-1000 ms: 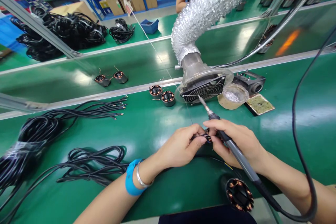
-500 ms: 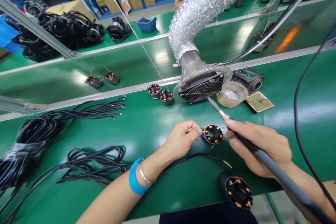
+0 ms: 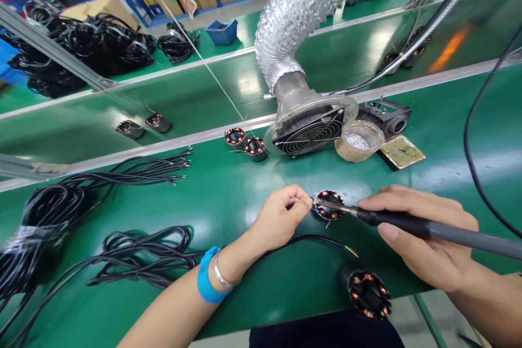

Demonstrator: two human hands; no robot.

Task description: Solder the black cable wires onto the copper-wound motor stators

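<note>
My right hand [image 3: 428,234] grips a soldering iron [image 3: 391,222] by its dark handle. The iron's metal tip reaches across a motor stator [image 3: 329,212] with copper windings, ending at its left rim. At that same rim, my left hand [image 3: 283,215] is closed in a pinch; a thin wire seems to be in the fingertips, mostly hidden by them. Below the stator lies a black cable [image 3: 322,237] with stripped coloured ends. Another stator [image 3: 369,293] sits tilted near the table's front edge.
A fume extractor hood [image 3: 308,128] on a silver duct [image 3: 281,22] stands behind the stator. Beside it are a solder pot [image 3: 359,141], an iron holder [image 3: 387,114] and a sponge tray [image 3: 402,152]. Two stators [image 3: 255,148] stand left of the hood. Coiled black cables [image 3: 147,250] cover the left side.
The soldering iron has swung from the hood and solder pot down to the stator's left rim. My right hand has shifted right; my left hand stays almost still.
</note>
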